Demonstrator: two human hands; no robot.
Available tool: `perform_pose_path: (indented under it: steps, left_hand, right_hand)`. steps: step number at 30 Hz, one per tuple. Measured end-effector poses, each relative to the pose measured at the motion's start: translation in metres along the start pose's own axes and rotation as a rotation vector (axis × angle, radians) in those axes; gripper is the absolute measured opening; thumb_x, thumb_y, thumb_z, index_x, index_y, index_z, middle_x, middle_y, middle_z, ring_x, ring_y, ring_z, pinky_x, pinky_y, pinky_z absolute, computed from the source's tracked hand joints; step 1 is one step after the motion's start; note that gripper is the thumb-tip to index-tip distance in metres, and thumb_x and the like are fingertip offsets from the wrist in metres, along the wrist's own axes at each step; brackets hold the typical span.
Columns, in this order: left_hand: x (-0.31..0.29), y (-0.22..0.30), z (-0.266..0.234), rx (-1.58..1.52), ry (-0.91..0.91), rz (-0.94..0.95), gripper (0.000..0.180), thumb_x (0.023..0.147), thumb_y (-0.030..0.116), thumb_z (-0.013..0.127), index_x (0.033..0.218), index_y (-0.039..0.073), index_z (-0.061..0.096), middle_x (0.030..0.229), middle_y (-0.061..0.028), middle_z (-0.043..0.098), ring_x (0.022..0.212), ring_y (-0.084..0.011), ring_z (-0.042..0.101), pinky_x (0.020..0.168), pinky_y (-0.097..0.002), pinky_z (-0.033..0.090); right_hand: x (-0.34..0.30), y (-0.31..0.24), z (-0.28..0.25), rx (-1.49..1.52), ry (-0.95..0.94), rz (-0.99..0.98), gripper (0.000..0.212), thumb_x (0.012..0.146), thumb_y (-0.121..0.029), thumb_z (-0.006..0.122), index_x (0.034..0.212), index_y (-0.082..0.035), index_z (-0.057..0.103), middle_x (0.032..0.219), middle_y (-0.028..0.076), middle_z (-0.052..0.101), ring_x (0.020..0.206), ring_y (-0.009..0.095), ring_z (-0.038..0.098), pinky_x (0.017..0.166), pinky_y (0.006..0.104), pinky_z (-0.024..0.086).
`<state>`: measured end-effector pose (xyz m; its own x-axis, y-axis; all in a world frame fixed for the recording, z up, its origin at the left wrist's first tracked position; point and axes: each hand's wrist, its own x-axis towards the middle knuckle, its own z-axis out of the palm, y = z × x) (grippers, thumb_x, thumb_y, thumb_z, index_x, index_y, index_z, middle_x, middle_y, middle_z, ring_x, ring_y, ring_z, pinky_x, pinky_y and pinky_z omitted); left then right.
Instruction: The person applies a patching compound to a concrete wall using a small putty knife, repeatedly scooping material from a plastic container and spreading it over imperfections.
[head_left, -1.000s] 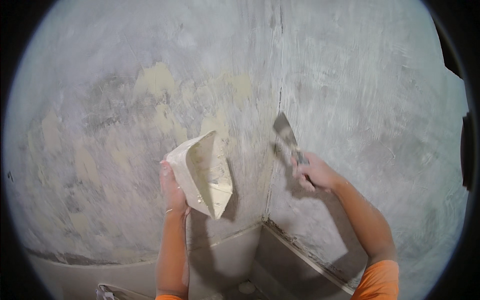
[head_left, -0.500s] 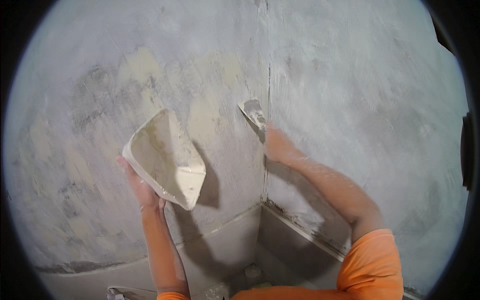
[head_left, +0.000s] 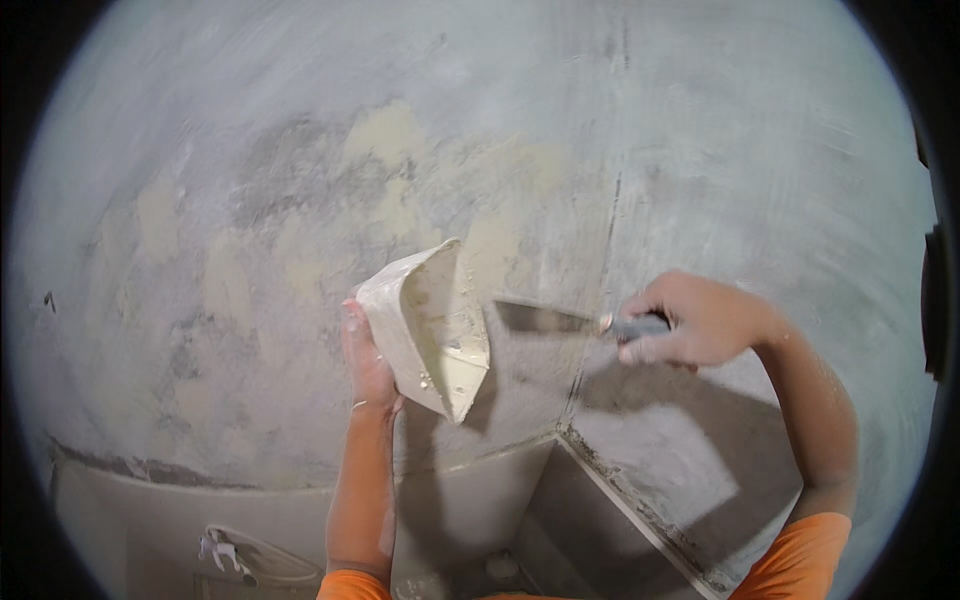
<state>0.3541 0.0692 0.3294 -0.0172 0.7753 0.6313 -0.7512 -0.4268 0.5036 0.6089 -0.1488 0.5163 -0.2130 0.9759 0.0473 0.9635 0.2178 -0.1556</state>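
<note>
My left hand [head_left: 370, 355] grips a cream plastic container [head_left: 420, 335] from its left side, fingers around its base. The container is tilted, its mouth facing right, with pale putty smeared inside and along its rim. In my right hand [head_left: 695, 320] is a putty knife [head_left: 545, 318], held by its dark handle. Its metal blade points left toward the container's mouth, a short gap away. Behind both hands is the grey plastered wall [head_left: 300, 270], with yellowish putty patches [head_left: 385, 135].
The wall meets a second wall [head_left: 800, 200] at a vertical corner right of centre. Below runs a ledge [head_left: 640, 510] along tiled lower walls [head_left: 470, 490]. A small white object [head_left: 220, 550] sits at lower left.
My right hand has drawn the putty knife off the wall corner, down and back, its blade now pointing left. My left hand has turned the container further sideways. The view has shifted left.
</note>
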Motion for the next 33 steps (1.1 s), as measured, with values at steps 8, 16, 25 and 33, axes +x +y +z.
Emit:
perform_pose_path:
  steps: [8, 16, 25, 33]
  left_hand:
    - [-0.002, 0.001, -0.022, 0.354, -0.151, 0.050, 0.075, 0.102, 0.071, 0.036, 0.137, 0.005, 0.049, 0.128, -0.0109, 0.061, 0.117, -0.0215, 0.061, 0.100, -0.0392, 0.052]
    - [-0.003, -0.004, -0.033, 0.248, -0.259, -0.012, 0.077, 0.099, 0.073, 0.038, 0.143, 0.011, 0.045, 0.135, -0.0097, 0.056, 0.124, -0.0232, 0.056, 0.102, -0.0410, 0.052]
    - [-0.007, -0.014, -0.029, 0.329, -0.292, 0.038, 0.076, 0.099, 0.073, 0.035, 0.143, 0.012, 0.045, 0.135, -0.0076, 0.055, 0.126, -0.0238, 0.054, 0.105, -0.0424, 0.050]
    - [-0.016, -0.022, -0.032, 0.250, -0.289, 0.017, 0.089, 0.091, 0.081, 0.045, 0.137, 0.005, 0.047, 0.125, -0.0098, 0.058, 0.117, -0.0212, 0.061, 0.099, -0.0386, 0.054]
  right_hand:
    - [0.055, -0.024, 0.042, -0.449, 0.429, -0.253, 0.034, 0.097, -0.030, 0.061, 0.085, 0.001, 0.068, 0.072, 0.020, 0.063, 0.075, 0.038, 0.060, 0.077, 0.0486, 0.049]
    - [0.073, -0.060, 0.059, -0.382, 0.168, -0.384, 0.016, 0.084, -0.008, 0.058, 0.078, 0.003, 0.068, 0.076, 0.025, 0.066, 0.072, 0.043, 0.066, 0.063, 0.0501, 0.052]
    - [0.096, -0.059, 0.079, -0.453, -0.089, -0.194, 0.020, 0.085, -0.010, 0.060, 0.087, 0.006, 0.072, 0.085, 0.026, 0.071, 0.083, 0.039, 0.073, 0.072, 0.0454, 0.058]
    - [0.123, 0.007, 0.088, -0.046, -0.322, -0.066, 0.038, 0.087, -0.028, 0.070, 0.065, 0.001, 0.063, 0.060, 0.012, 0.060, 0.052, 0.026, 0.052, 0.055, 0.0382, 0.044]
